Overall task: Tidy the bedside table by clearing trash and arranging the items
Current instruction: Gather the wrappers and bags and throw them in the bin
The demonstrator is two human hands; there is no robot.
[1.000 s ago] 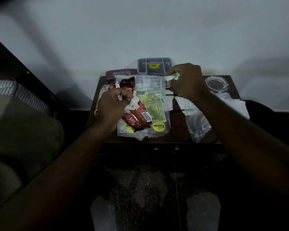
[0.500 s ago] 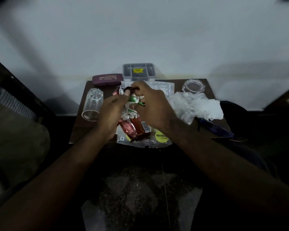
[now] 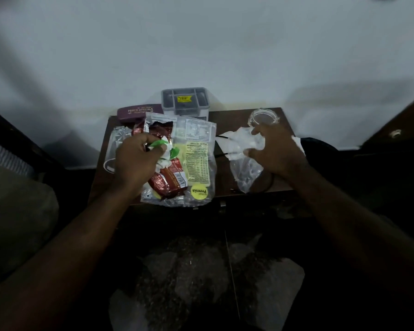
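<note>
Two hands busy with bedside trash

On the table (image 3: 230, 120) the left hand (image 3: 139, 161) clutched a wad of green and white wrappers (image 3: 165, 152) over the snack packet (image 3: 196, 161). The right hand (image 3: 276, 149) curled its fingers round a crumpled plastic bag (image 3: 240, 146), with a glass (image 3: 263, 116) just beyond it

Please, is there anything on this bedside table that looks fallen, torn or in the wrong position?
Yes. The glass at the left edge of the table seems to lie on its side, mouth toward the front, partly behind the left hand. The red snack packet is torn open at its top.
</note>
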